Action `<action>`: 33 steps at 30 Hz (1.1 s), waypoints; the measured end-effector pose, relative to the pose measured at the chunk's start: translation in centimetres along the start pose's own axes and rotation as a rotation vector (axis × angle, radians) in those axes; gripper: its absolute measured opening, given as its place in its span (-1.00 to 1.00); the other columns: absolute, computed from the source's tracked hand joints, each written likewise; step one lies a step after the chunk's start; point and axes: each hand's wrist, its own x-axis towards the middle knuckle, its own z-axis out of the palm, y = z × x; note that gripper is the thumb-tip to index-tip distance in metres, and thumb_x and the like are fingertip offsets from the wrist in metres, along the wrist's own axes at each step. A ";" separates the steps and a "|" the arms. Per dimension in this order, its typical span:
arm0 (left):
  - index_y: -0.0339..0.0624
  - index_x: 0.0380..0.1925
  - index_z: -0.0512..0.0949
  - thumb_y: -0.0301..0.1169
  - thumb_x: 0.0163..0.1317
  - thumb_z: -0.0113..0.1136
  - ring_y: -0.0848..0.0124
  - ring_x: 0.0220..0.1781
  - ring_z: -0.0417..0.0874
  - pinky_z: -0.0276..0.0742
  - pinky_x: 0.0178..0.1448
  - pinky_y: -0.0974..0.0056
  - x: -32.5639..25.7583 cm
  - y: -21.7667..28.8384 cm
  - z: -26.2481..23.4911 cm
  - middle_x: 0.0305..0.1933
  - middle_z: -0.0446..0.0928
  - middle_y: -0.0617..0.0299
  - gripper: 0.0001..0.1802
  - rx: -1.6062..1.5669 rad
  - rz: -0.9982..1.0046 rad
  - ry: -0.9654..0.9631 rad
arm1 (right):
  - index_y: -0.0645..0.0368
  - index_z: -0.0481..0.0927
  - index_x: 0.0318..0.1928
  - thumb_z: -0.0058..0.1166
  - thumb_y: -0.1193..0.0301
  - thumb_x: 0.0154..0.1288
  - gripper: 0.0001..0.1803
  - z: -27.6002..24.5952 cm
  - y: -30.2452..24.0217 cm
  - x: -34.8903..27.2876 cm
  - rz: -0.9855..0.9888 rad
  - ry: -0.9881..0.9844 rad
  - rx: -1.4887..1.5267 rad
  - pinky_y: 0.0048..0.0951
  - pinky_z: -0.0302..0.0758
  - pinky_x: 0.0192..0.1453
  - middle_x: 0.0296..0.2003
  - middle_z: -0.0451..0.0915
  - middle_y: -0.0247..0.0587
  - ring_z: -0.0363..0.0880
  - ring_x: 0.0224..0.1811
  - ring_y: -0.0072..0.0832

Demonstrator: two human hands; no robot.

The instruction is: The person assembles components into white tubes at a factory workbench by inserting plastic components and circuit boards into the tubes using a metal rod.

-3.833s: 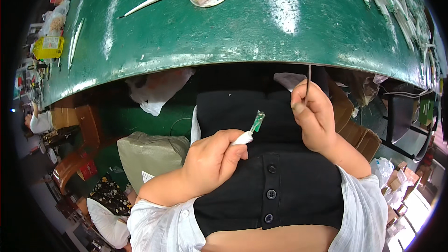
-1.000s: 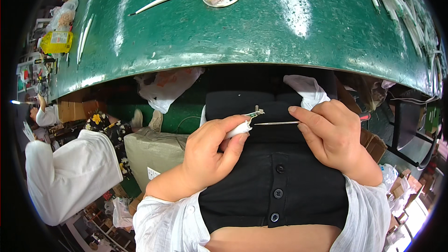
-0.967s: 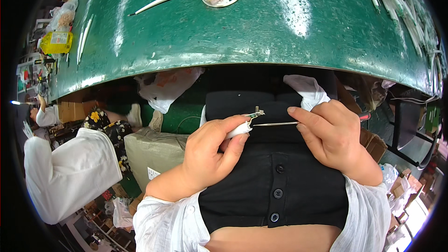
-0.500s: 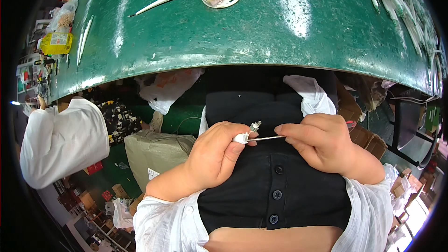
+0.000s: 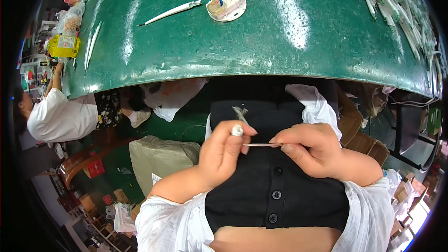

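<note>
Above my lap, my left hand (image 5: 219, 151) is closed round a white plastic piece (image 5: 237, 130) with its hollow round end turned up. Just above those fingers is a small metal part (image 5: 241, 113), smeared by motion; I cannot tell whether it is held or loose. My right hand (image 5: 310, 147) pinches a thin metal rod (image 5: 261, 145) between thumb and fingers. The rod runs level toward my left hand, its far end close to my left fingertips.
Ahead is a green table (image 5: 186, 51) with a white tapered tube (image 5: 172, 13), a white disc (image 5: 228, 14) bearing a blue bit, and piled white tubes (image 5: 392, 4) at right. A yellow bottle (image 5: 64, 45), a wrapped box (image 5: 161, 158) and a person in white (image 5: 60, 116) are left.
The white piece has turned its end upward, and the metal part has shifted up and left, now blurred. My right hand has dropped slightly. The person at left has moved, an arm now at the table.
</note>
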 end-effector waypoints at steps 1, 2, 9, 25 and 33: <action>-0.29 -0.11 0.40 -0.33 0.44 -0.23 0.56 -0.45 0.40 0.37 -0.31 0.46 -0.1 0.0 -0.4 -0.47 0.41 0.26 -0.73 -0.028 -0.023 0.038 | 0.17 0.60 -0.20 0.12 0.49 0.20 -0.86 -0.5 -0.2 -0.1 -0.005 -0.039 -0.184 -0.46 0.41 -0.54 -0.55 0.54 -0.24 0.53 -0.59 -0.40; -0.30 -0.09 0.42 -0.33 0.44 -0.20 0.55 -0.45 0.43 0.38 -0.31 0.46 -0.1 -0.1 -0.5 -0.46 0.42 0.27 -0.72 0.002 -0.009 0.037 | 0.14 0.60 -0.21 0.16 0.49 0.16 -0.84 -0.8 -0.3 -0.3 -0.011 -0.082 -0.367 -0.45 0.38 -0.60 -0.60 0.50 -0.27 0.50 -0.63 -0.40; -0.31 -0.05 0.45 -0.37 0.40 -0.12 0.52 -0.43 0.50 0.42 -0.29 0.45 0.1 0.2 -0.2 -0.47 0.47 0.24 -0.72 0.197 0.086 0.082 | 0.05 0.61 -0.22 0.23 0.48 0.03 -0.77 -0.9 -0.8 -0.7 -0.040 0.003 -0.704 -0.41 0.31 -0.67 -0.70 0.36 -0.34 0.41 -0.70 -0.43; -0.32 -0.16 0.55 -0.49 0.25 0.09 0.37 -0.46 0.61 0.50 -0.36 0.37 0.1 1.0 -0.3 -0.44 0.59 0.17 -0.81 0.376 0.212 0.079 | 0.14 0.58 -0.20 0.16 0.50 0.13 -0.82 -0.1 -0.2 -1.1 0.036 -0.069 -0.465 -0.40 0.44 -0.55 -0.59 0.50 -0.24 0.53 -0.58 -0.34; -0.38 -0.12 0.53 -0.49 0.29 0.06 0.43 -0.40 0.64 0.53 -0.29 0.43 -0.1 0.9 -0.2 -0.42 0.59 0.12 -0.78 0.245 0.148 0.124 | 0.20 0.55 -0.19 0.05 0.51 0.25 -0.88 1.0 0.4 -1.0 0.115 -0.045 -0.187 -0.43 0.50 -0.44 -0.46 0.59 -0.17 0.60 -0.50 -0.30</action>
